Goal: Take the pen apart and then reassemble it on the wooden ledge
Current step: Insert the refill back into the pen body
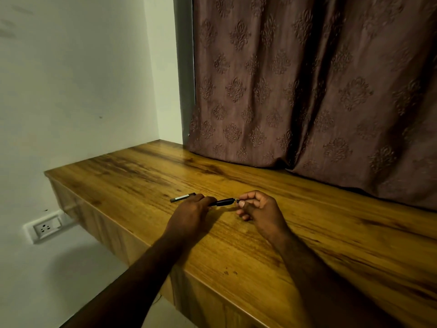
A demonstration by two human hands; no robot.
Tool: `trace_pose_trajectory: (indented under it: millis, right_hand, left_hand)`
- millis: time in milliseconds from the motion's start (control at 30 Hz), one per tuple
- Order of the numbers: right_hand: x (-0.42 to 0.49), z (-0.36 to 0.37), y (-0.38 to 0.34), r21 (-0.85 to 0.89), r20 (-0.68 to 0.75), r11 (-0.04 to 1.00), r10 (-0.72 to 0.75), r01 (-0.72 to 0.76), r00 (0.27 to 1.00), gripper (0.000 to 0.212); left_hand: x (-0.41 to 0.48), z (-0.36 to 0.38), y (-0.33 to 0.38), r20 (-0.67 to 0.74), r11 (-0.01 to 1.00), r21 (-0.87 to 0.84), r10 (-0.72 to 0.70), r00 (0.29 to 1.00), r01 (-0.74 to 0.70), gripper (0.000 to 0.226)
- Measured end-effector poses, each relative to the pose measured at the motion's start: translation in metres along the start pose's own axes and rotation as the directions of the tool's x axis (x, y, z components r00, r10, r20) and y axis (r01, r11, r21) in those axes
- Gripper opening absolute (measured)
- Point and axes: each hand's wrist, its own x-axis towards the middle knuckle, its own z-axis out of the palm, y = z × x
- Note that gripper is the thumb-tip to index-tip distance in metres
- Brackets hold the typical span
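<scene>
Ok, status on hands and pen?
Left hand grips pen barrel. Right hand pinches its end. Loose part lies on ledge beside left hand. Nothing in the way.

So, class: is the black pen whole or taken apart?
Apart: a slim grey-and-black piece lies separately on the wooden ledge; the left hand holds the black barrel.

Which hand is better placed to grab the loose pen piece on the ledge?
Left: the left hand, holding the barrel, sits beside the loose piece; the right hand pinches the barrel's far end.
</scene>
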Motion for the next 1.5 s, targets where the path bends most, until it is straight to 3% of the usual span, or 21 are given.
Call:
trace_pose_trajectory:
  millis: [167, 600, 767, 867, 967, 1067, 1167, 1333, 1500]
  right_hand:
    - [0.001, -0.001, 0.001, 0.008, -0.055, 1.0, -0.009, 0.01, 0.998, 0.012]
    - [0.001, 0.001, 0.0, -0.084, 0.031, 0.996, 0.013, -0.011, 0.999, 0.006]
    - [-0.001, 0.003, -0.002, -0.176, 0.061, 0.984, 0.011, 0.0, 0.998, 0.023]
    - [-0.002, 0.006, -0.004, -0.152, 0.044, 0.988, 0.028, -0.021, 0.999, 0.031]
    - [-0.004, 0.008, -0.007, -0.095, 0.071, 0.995, 0.008, -0.001, 0.997, 0.022]
    - [-0.005, 0.007, -0.008, -0.093, 0.079, 0.996, -0.002, 0.01, 0.997, 0.017]
    - [-0.002, 0.001, -0.007, 0.013, -0.043, 1.0, 0.005, -0.004, 0.999, 0.015]
    - [-0.002, 0.001, -0.006, 0.033, -0.104, 0.999, -0.009, 0.012, 0.995, 0.013]
    - [-0.003, 0.014, -0.009, 0.077, -0.098, 0.996, -0.03, 0.038, 0.995, 0.013]
  left_hand:
    - [0.0, 0.0, 0.001, 0.011, 1.0, -0.015, -0.003, 1.0, 0.003, 0.052]
    - [0.0, -0.001, 0.001, 0.063, 1.0, -0.027, 0.006, 0.998, -0.005, 0.054]
    - [-0.001, 0.001, -0.001, 0.039, 0.999, -0.031, 0.031, 0.999, -0.029, 0.054]
    - [0.0, 0.002, -0.001, 0.026, 0.998, -0.049, 0.029, 0.999, -0.028, 0.064]
    - [-0.001, 0.003, -0.002, 0.005, 0.996, -0.08, 0.037, 0.999, -0.037, 0.076]
    - [-0.002, 0.006, -0.005, -0.021, 0.996, -0.082, 0.026, 0.999, -0.028, 0.057]
    - [-0.003, 0.01, -0.009, -0.022, 0.998, -0.07, -0.007, 1.0, 0.005, 0.048]
    - [-0.003, 0.015, -0.013, 0.071, 0.998, -0.062, -0.025, 0.997, 0.029, 0.022]
    - [-0.004, 0.022, 0.004, 0.139, 0.985, -0.164, -0.03, 0.99, 0.053, 0.018]
